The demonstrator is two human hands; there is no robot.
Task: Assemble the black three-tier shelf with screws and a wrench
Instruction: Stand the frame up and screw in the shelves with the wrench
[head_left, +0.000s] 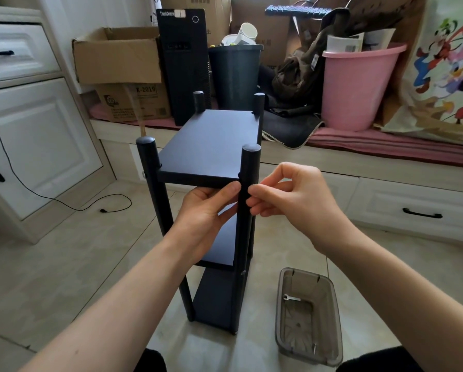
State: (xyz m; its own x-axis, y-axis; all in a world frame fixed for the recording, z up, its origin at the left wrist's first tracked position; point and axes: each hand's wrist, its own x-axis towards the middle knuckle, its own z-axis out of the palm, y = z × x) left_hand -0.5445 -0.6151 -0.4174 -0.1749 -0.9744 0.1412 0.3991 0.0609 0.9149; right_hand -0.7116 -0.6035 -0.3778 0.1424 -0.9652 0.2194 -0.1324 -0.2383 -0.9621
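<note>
— Shelf status? Looks nearly built to me: it stands upright on the floor with all three tiers sitting between four posts.

— Agreed, the frame is together. Left hand curls round the near right post just under the top tier, steadying it. Right hand pinches its fingertips against that same post; I'd guess a screw, but I cannot see one.

— And the wrench?

— Lying untouched in the clear tray beside the shelf. So, by my reckoning, this corner wants seating, then tightening.
</note>
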